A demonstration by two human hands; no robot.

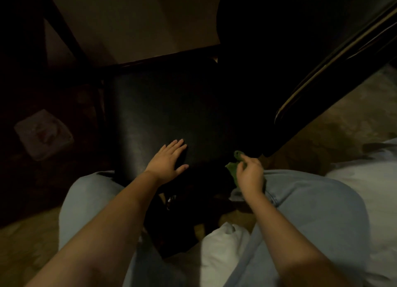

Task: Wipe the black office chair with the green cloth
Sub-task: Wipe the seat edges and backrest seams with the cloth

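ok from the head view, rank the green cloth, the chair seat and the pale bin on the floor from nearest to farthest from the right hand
1. Green cloth: held in the right hand, at the seat's near right corner.
2. Chair seat: just left of and beyond that hand, with the left hand flat on it.
3. Pale bin: far left on the floor, past the seat.
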